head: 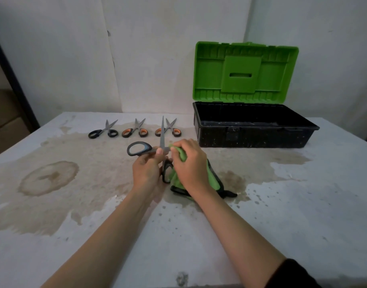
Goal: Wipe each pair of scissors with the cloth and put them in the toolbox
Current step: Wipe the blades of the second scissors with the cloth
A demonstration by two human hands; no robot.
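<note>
Wiping grey scissors (162,140) with a green cloth (214,179).
Held open in the left hand (146,169), rubbed with cloth bunched in the right hand (188,165), just left of the open toolbox (255,137), near three more pairs (135,129).

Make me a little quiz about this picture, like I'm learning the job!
1. True or false: the toolbox lid is shut.
2. How many scissors lie in the row on the table?
3. The left hand holds open scissors. What does the right hand hold? A. cloth B. lid C. nothing
Key: 1 false, the lid stands open; 2 three; 3 A.
</note>
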